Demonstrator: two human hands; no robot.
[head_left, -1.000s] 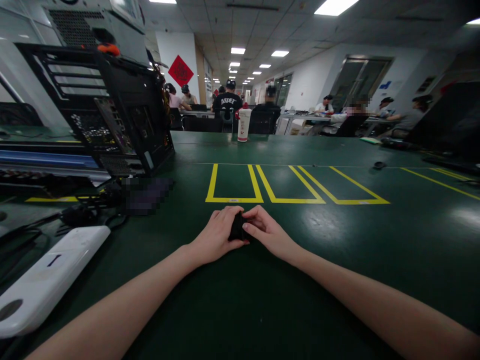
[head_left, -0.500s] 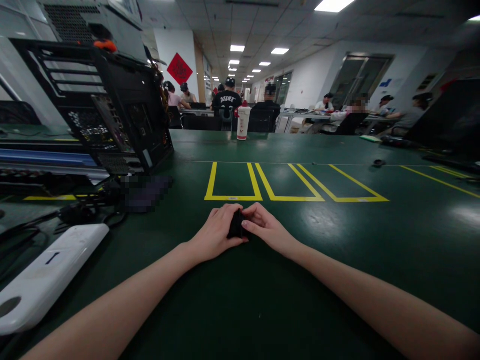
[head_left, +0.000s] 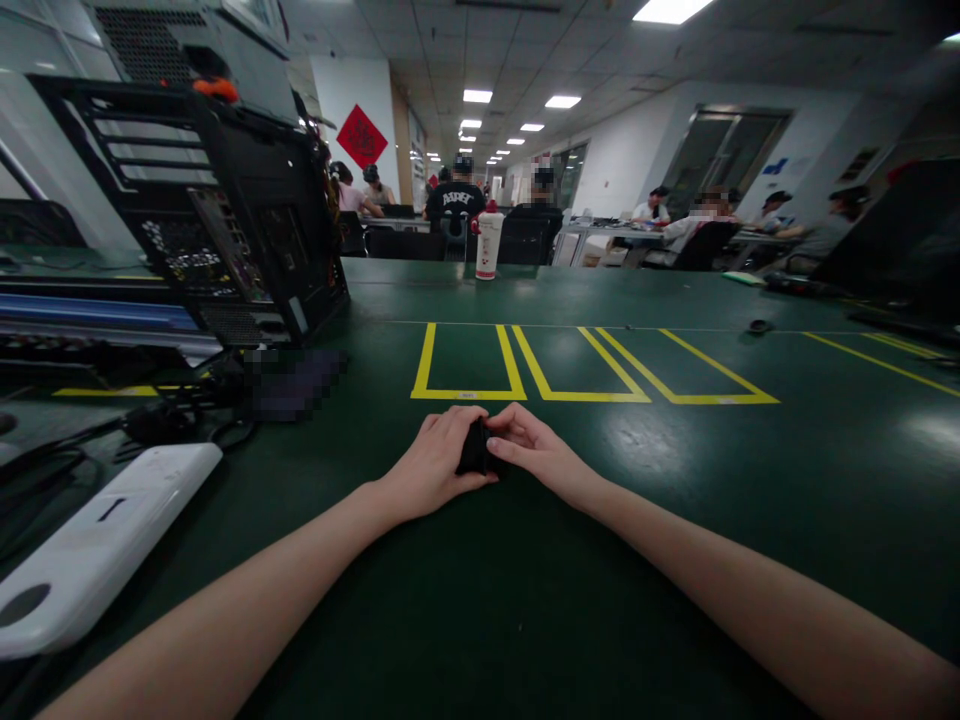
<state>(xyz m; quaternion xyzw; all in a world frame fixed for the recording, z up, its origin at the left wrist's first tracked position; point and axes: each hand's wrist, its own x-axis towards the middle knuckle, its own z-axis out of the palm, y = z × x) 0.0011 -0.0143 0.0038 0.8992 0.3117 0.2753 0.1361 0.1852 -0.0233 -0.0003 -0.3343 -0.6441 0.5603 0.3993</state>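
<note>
A small black object [head_left: 474,450] is between my two hands, low over the green table [head_left: 525,580]. The fingers and thumb of my left hand [head_left: 439,455] are wrapped round its left side. My right hand [head_left: 536,452] has its thumb and fingers bent against the object's right edge, so both hands grip it. Part of the object is hidden by my fingers, and its details are too dark to make out. Beyond the hands, yellow tape outlines [head_left: 469,395] mark the tabletop.
At the left stand an open black computer case [head_left: 277,230], dark cables [head_left: 161,425] and a white device [head_left: 112,540]. A white cup [head_left: 487,245] with a red lid stands at the far edge. A small black ring [head_left: 759,327] lies at the right. Several people sit beyond.
The camera view has shifted very slightly. Both hands keep their hold on the black object, with almost no movement.
</note>
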